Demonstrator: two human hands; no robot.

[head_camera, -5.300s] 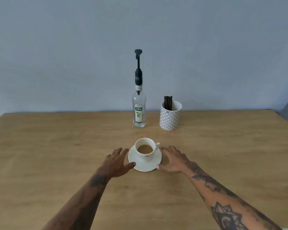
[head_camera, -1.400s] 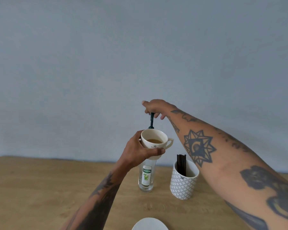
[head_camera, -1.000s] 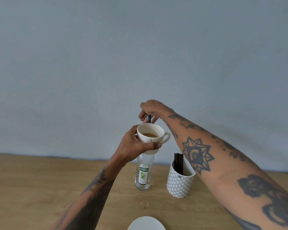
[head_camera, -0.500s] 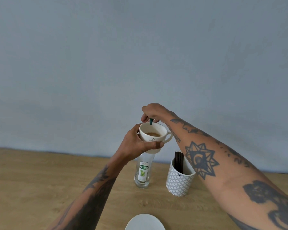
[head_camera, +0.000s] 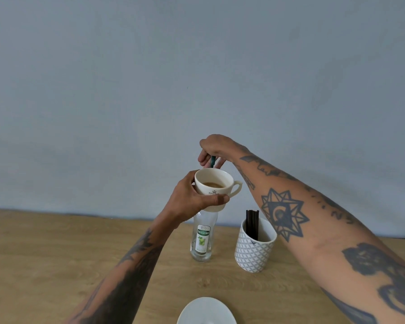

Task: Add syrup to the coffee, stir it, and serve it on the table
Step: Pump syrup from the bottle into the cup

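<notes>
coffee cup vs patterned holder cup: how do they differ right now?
The coffee cup is plain white with a handle; the patterned cup has a grey diamond print and no visible handle. The coffee cup is held up in the left hand; the patterned cup stands on the table. One holds coffee, the other dark stir sticks. Both sit upright.

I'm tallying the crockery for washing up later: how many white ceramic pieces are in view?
3: the coffee cup held up in the left hand, the patterned holder on the table, the saucer at the bottom edge.
</notes>
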